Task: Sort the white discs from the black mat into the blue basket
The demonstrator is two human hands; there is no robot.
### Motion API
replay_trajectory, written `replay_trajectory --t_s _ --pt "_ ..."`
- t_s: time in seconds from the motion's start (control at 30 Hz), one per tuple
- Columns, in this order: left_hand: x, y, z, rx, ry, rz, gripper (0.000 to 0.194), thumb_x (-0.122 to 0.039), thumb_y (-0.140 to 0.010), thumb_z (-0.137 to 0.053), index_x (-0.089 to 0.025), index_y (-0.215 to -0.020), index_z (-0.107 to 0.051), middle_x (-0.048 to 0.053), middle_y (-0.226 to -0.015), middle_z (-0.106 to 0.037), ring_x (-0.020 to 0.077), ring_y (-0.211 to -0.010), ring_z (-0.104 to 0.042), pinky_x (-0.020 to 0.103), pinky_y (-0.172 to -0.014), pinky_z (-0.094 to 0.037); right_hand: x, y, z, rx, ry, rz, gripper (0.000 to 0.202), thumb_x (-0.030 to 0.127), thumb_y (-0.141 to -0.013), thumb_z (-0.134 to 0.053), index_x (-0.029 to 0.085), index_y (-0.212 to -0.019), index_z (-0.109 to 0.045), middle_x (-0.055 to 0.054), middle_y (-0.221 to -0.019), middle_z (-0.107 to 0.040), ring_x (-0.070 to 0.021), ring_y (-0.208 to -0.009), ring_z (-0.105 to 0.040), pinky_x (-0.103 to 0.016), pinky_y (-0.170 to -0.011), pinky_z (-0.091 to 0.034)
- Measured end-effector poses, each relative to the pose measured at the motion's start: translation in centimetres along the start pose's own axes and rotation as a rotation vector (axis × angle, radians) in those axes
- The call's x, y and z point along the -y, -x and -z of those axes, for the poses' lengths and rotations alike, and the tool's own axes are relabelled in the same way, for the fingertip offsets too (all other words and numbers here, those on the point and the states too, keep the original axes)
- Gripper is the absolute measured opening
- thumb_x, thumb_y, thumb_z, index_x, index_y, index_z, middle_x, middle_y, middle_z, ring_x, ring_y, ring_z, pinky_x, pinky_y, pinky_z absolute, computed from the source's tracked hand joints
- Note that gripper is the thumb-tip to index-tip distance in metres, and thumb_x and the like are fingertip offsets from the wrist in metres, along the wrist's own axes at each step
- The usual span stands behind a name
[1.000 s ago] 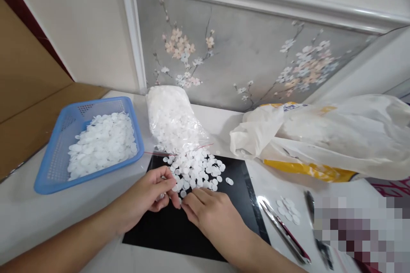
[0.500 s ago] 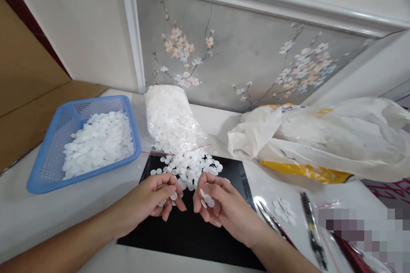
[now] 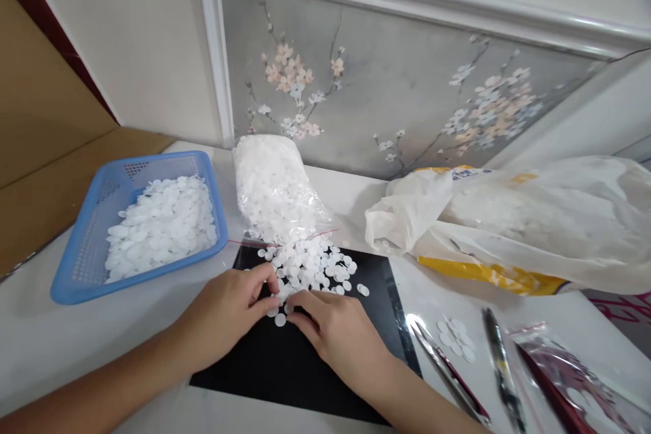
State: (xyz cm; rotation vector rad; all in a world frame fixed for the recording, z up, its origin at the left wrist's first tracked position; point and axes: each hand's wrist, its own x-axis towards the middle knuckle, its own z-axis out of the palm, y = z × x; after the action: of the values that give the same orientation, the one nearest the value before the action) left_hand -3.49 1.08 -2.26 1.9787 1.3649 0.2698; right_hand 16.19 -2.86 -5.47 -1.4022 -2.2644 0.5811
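Observation:
Small round white discs (image 3: 308, 268) lie heaped on a black mat (image 3: 274, 369), spilling from the mouth of a clear plastic bag (image 3: 274, 183). At the heap's near edge, my left hand (image 3: 231, 315) has its thumb and fingers curled in around some discs. Facing it, my right hand (image 3: 340, 336) pinches at discs too, its fingertips close to those of the left. A single disc lies on the mat just below the fingertips. What sits deeper inside either hand is hidden.
On the left stands a blue basket (image 3: 218, 237) with many white discs inside. A white and yellow plastic bag (image 3: 488, 217) lies at the right. Nearer are tweezers (image 3: 450, 373), a pen (image 3: 501, 366), a small disc cluster (image 3: 456, 339) and a zip bag (image 3: 574, 380).
Both hands have moved in toward the heap and turned palms down, fingertips closer together. Discs that showed in the hands before are now mostly out of sight. The view has shifted slightly.

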Motion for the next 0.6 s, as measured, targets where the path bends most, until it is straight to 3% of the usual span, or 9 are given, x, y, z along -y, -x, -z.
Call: replay_trajectory --t_s 0.1,0.2,0.3,0.4,0.53,0.6 --pt "-0.3 0.5 -0.6 -0.030 -0.191 -0.087 0.010 -0.019 -0.085 -0.051 -0.023 -0.079 -0.057 -0.003 -0.073 -0.058 0.0167 -0.069 -0.053 0.026 -0.061 -0.030 0.0 -0.1 -0.8 -0.053 0.188 0.142 0.018 0.013 -0.092 -0.054 0.019 -0.079 -0.065 -0.002 -0.070 -0.066 -0.0140 -0.060 -0.058 -0.025 -0.053 -0.032" --pt "-0.6 0.6 -0.9 -0.051 -0.170 -0.105 0.014 -0.020 -0.087 -0.048 -0.023 -0.075 -0.057 -0.003 -0.071 -0.058 0.0166 -0.068 -0.053 0.027 -0.061 -0.030 0.0 -0.5 -0.5 -0.093 0.006 0.001 0.017 0.010 -0.086 -0.055 0.019 -0.074 -0.064 0.003 -0.061 -0.058 -0.0109 -0.052 -0.050 -0.023 -0.051 -0.032" --pt "-1.0 0.4 -0.5 0.003 0.087 -0.011 0.015 -0.033 -0.087 -0.053 -0.023 -0.076 -0.057 -0.005 -0.060 -0.053 0.0146 -0.058 -0.047 0.026 -0.056 -0.029 0.1 -0.8 0.7 -0.064 -0.407 -0.296 0.014 0.019 -0.082 -0.058 0.019 -0.069 -0.062 0.007 -0.052 -0.042 -0.0082 -0.046 -0.035 -0.022 -0.047 -0.028" --pt "-1.6 0.3 0.0 0.164 0.457 0.086 0.018 -0.037 -0.084 -0.059 -0.022 -0.076 -0.053 -0.004 -0.059 -0.062 0.0122 -0.054 -0.043 0.025 -0.053 -0.028 0.2 -0.8 2.0 -0.014 -0.787 -0.481 0.018 0.030 -0.081 -0.059 0.018 -0.067 -0.058 0.008 -0.051 -0.035 -0.0066 -0.045 -0.027 -0.022 -0.044 -0.021" --pt "-2.0 0.4 0.1 0.368 0.861 0.188 0.025 -0.036 -0.079 -0.066 -0.022 -0.077 -0.045 0.002 -0.071 -0.073 0.0067 -0.044 -0.028 0.024 -0.046 -0.015 0.1 -0.7 2.7 0.053 -1.184 -0.557 0.021 0.037 -0.079 -0.061 0.020 -0.072 -0.051 0.010 -0.042 -0.040 -0.0044 -0.038 -0.019 -0.023 -0.040 -0.009" --pt "-1.9 0.4 0.0 0.417 0.985 0.197 0.024 -0.033 -0.077 -0.067 -0.021 -0.079 -0.046 0.005 -0.075 -0.074 0.0059 -0.045 -0.035 0.024 -0.047 -0.015 0.0 -0.7 2.7 0.070 -1.304 -0.527 0.020 0.035 -0.079 -0.060 0.020 -0.074 -0.048 0.007 -0.043 -0.052 -0.0036 -0.036 -0.020 -0.023 -0.041 -0.008"
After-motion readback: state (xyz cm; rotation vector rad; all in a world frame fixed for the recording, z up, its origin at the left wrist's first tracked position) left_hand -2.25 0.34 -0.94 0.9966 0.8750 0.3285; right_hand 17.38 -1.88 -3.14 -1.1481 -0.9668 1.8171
